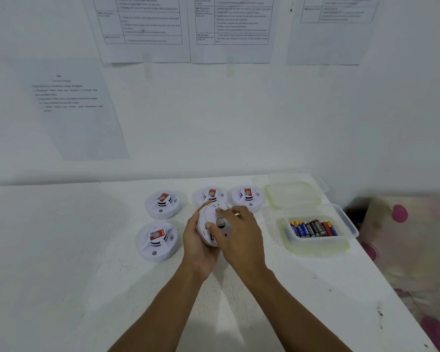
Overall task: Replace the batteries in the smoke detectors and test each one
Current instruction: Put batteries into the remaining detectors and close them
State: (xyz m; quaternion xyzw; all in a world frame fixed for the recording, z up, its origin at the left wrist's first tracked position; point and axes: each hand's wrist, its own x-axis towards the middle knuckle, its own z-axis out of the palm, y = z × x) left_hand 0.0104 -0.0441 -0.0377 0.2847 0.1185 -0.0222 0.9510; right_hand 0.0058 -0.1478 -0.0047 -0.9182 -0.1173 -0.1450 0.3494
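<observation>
A white round smoke detector (210, 219) is held above the table, tilted with its back side toward me. My left hand (197, 240) grips its left rim from below. My right hand (239, 229) lies over its right side, fingers pressing on the back cover. Several more white detectors with red labels rest on the table: one (163, 204) at the back left, one (157, 242) in front of it, one (212, 195) partly hidden behind the held unit, and one (247, 198) to its right. A clear plastic box (346, 226) at the right holds several batteries (314, 228).
The box's clear lid (294, 194) lies behind it. The white table (74, 262) meets the wall at the back, and its right edge runs diagonally past the box. Printed sheets (148, 26) hang on the wall. A pink-patterned fabric (412, 224) lies beyond the right edge.
</observation>
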